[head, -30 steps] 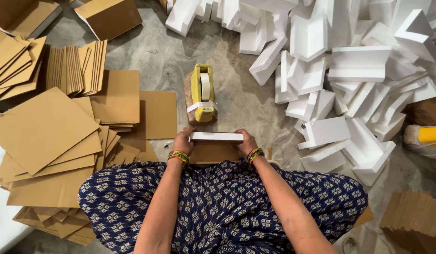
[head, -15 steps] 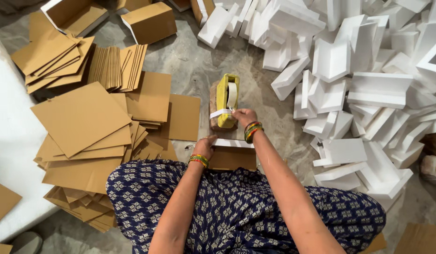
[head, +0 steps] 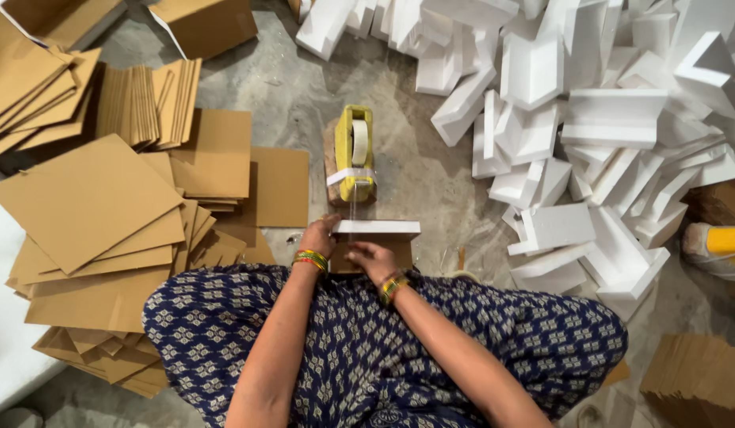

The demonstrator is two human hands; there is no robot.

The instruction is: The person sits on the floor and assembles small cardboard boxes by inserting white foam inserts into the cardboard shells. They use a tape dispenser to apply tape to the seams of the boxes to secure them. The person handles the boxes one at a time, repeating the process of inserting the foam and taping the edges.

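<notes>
Fingers of both hands — left hand, right hand — grip the foam piece; tape pulled, not yet cut from the dispenser just ahead.

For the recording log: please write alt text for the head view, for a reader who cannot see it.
A seated person's left hand and right hand hold a white foam piece below a yellow tape dispenser. Cardboard sheets lie left, white foam blocks right, on a grey floor.
</notes>
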